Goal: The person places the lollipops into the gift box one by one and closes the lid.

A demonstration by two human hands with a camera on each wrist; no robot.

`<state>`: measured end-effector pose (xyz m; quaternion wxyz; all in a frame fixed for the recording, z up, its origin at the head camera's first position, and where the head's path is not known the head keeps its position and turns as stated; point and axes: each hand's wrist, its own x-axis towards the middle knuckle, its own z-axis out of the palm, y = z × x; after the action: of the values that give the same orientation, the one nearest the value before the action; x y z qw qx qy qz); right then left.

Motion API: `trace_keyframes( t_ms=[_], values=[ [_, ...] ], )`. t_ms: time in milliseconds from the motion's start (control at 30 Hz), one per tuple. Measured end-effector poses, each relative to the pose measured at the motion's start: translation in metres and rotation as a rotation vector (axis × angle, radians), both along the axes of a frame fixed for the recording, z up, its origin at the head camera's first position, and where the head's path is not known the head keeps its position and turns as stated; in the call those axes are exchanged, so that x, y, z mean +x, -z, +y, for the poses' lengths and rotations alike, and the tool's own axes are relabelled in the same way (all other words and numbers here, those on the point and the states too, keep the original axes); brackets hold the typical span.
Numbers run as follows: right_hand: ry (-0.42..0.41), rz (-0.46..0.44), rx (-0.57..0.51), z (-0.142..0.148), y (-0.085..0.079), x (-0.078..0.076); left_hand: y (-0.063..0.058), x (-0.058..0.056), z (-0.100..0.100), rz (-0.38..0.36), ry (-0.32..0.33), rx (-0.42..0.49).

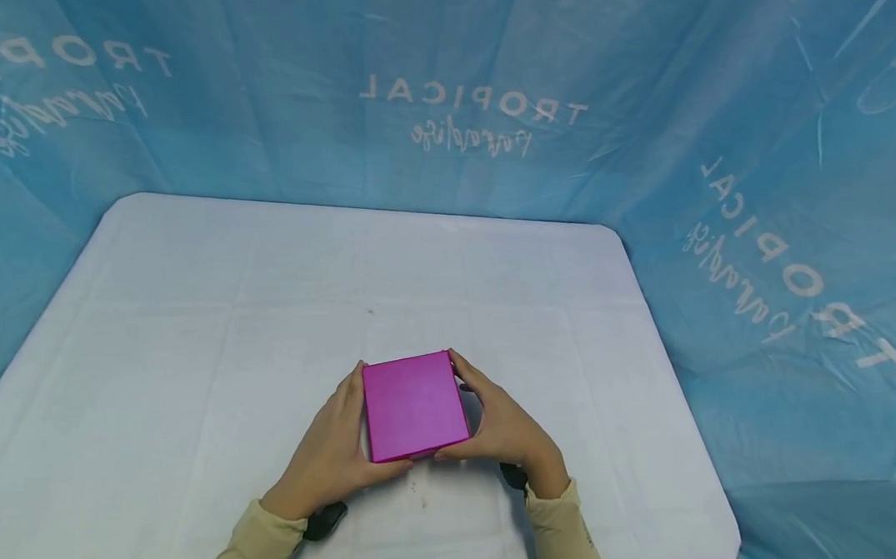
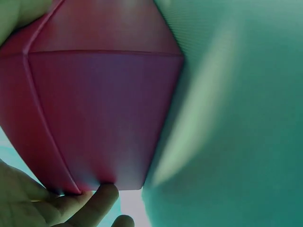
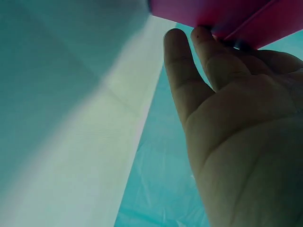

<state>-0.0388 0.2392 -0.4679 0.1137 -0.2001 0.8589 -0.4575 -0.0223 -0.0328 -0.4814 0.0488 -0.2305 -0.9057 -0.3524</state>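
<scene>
A square magenta box (image 1: 416,406) with a smooth, plain top is held between both hands near the front middle of the table. My left hand (image 1: 334,449) grips its left side, thumb along the near edge and fingers reaching toward the far left corner. On the opposite side, my right hand (image 1: 509,425) holds it the same way, its thumb at the near right corner. The left wrist view shows the box's side faces (image 2: 104,113) close up, with fingertips (image 2: 110,191) pressed against it. In the right wrist view, two fingers touch the box (image 3: 189,10). Whether it touches the table cannot be told.
A white cloth (image 1: 285,320) with faint creases and small specks covers the table. Blue sheeting (image 1: 299,136) with mirrored lettering hangs behind and beside it. Dark wrist-worn items (image 1: 325,521) sit beneath both wrists, next to the beige sleeves (image 1: 260,542).
</scene>
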Motion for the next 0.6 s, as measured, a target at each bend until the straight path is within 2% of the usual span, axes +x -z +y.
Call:
trace_keyframes(
  t_ms=[167,367,600],
  values=[
    [0.026,-0.015,0.007,0.000,0.006,0.004,0.006,-0.001,0.001,0.007,0.005,-0.031],
    [0.034,-0.018,0.040,0.003,0.011,0.003,0.009,-0.003,0.006,0.043,-0.019,-0.127],
    [0.034,-0.067,0.047,0.008,0.015,0.003,0.009,-0.003,0.010,0.002,-0.030,-0.161]
  ],
)
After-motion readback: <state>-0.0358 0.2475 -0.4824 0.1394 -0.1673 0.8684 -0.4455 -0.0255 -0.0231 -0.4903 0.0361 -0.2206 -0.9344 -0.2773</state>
